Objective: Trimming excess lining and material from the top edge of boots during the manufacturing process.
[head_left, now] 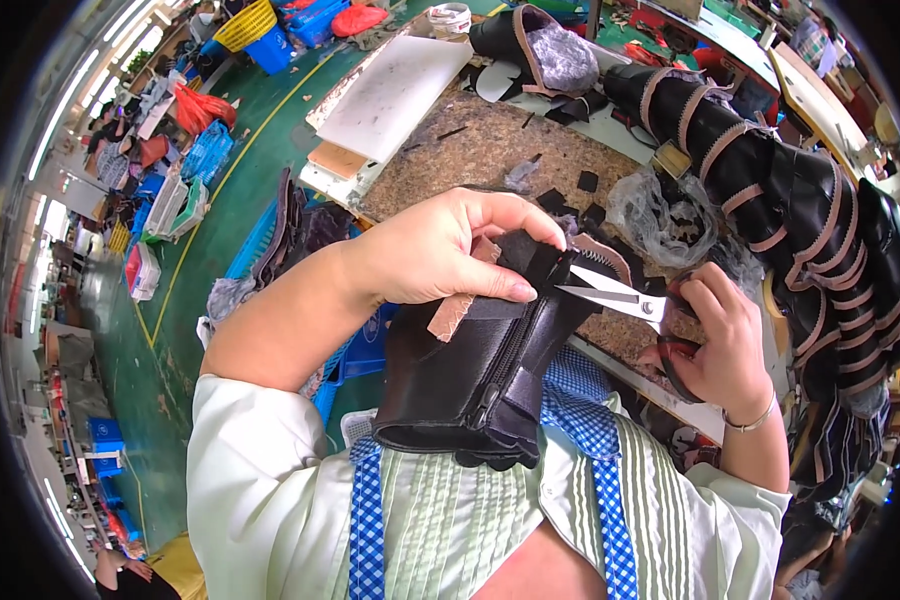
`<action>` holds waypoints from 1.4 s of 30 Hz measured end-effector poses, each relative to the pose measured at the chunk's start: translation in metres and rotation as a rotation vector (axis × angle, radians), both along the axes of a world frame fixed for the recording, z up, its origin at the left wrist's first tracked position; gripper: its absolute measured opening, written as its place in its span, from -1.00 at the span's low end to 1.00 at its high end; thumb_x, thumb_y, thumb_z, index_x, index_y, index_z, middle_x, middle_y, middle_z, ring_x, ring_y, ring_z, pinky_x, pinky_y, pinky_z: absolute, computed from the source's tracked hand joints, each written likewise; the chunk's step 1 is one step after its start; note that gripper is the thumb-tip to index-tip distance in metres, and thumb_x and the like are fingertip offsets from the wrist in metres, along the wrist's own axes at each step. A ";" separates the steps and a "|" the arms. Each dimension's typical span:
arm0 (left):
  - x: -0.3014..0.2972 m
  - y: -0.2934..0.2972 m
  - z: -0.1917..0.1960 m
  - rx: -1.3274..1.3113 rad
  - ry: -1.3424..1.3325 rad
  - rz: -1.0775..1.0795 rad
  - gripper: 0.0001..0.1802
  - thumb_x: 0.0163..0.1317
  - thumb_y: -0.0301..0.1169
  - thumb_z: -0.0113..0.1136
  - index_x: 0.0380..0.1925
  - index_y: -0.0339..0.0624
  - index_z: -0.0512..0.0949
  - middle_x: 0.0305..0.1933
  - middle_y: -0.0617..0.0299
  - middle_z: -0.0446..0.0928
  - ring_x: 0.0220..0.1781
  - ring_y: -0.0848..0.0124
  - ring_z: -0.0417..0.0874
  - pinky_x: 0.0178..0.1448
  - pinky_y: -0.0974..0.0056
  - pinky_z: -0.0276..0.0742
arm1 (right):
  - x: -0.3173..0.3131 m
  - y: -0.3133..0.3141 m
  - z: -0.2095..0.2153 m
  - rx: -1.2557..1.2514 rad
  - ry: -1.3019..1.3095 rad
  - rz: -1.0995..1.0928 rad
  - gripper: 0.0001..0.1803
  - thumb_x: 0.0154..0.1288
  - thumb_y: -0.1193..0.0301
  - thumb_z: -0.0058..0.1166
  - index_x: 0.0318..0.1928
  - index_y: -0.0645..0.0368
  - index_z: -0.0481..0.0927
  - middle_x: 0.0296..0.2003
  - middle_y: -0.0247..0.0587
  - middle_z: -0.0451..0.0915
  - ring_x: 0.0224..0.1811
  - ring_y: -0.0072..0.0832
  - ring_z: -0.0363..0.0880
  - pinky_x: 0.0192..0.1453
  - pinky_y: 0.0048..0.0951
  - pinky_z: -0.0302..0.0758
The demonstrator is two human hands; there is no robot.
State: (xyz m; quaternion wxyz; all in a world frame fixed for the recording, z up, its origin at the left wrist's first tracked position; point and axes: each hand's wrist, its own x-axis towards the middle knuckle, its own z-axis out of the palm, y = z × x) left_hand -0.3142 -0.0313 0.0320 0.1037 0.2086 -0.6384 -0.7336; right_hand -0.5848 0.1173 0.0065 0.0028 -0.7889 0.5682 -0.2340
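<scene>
I look down on a brown speckled bench above a green floor with yellow lines; a white board lies at the bench's far left corner, black scraps dot its middle, and a crumpled clear bag sits near its right edge; a row of black boots with tan trim runs along the right side; blue and yellow crates stand on the floor beyond. My left hand comes in from the left, fingers clamped together on the top edge of a black zipped boot, which rests upright against my chest just off the bench's near edge; my right hand is closed through the handles of scissors, whose blades stand slightly apart with their tips at the boot's upper rim; a tan strip hangs below my left thumb.
</scene>
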 end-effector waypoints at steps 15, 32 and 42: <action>-0.009 0.001 -0.004 -0.152 -0.051 0.046 0.00 -0.19 -0.72 0.46 0.29 -0.17 0.13 0.12 0.05 0.35 -0.11 0.51 0.58 -0.05 0.41 0.59 | -0.009 -0.019 -0.022 0.138 -0.196 0.216 -0.50 -0.15 0.17 0.49 -0.44 0.29 0.49 -0.56 -0.11 0.35 -0.55 -0.12 0.40 -0.50 -0.28 0.34; -0.062 -0.151 0.070 -2.394 -0.224 0.270 -0.83 0.06 -0.43 0.05 -0.33 -0.03 0.57 -0.32 0.39 0.53 -0.05 0.35 0.51 0.39 -0.10 0.12 | -0.036 0.001 -0.116 -0.153 -0.251 -0.444 -0.65 0.03 0.66 0.13 -0.09 0.27 0.49 -0.07 0.01 0.46 -0.01 -0.03 0.43 0.11 -0.20 0.39; -0.219 -0.326 -0.108 -2.241 -0.734 -0.052 -0.74 0.07 -0.30 0.08 -0.32 -0.04 0.71 -0.25 0.24 0.54 0.00 0.20 0.43 0.29 -0.51 0.05 | -0.015 -0.009 -0.116 -0.025 -0.322 -0.457 -0.68 -0.01 0.68 0.18 -0.18 0.26 0.50 -0.18 -0.01 0.49 -0.15 -0.12 0.50 -0.06 -0.28 0.47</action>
